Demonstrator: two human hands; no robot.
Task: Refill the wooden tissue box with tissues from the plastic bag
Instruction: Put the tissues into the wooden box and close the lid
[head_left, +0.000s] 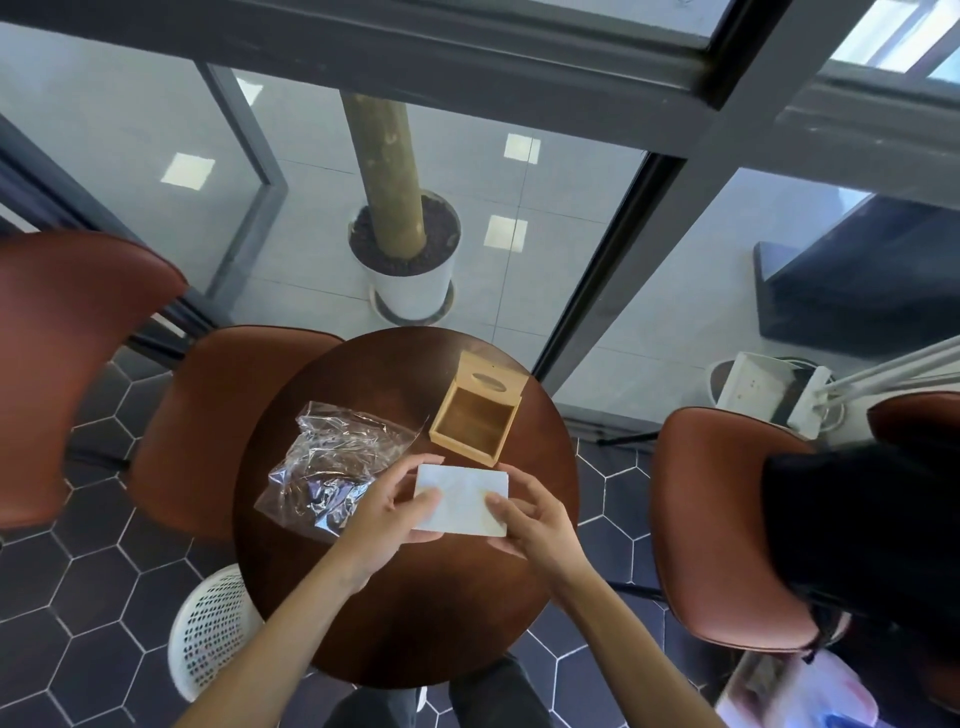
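A white stack of tissues (462, 493) is held flat over the round dark wooden table (363, 613). My left hand (392, 512) grips its left side and my right hand (532, 519) grips its right side. Just beyond the stack stands the wooden tissue box (475, 421), open on top and empty inside, with its lid (491, 378) slid back toward the far edge. The clear plastic bag (332, 460) lies crumpled on the table to the left of the stack, and looks empty.
Brown leather chairs stand at the left (78, 353), far left of the table (223, 415) and right (727, 530), the right one draped with dark cloth. A white perforated basket (213, 629) sits on the floor at lower left. A potted tree (405, 249) stands behind glass.
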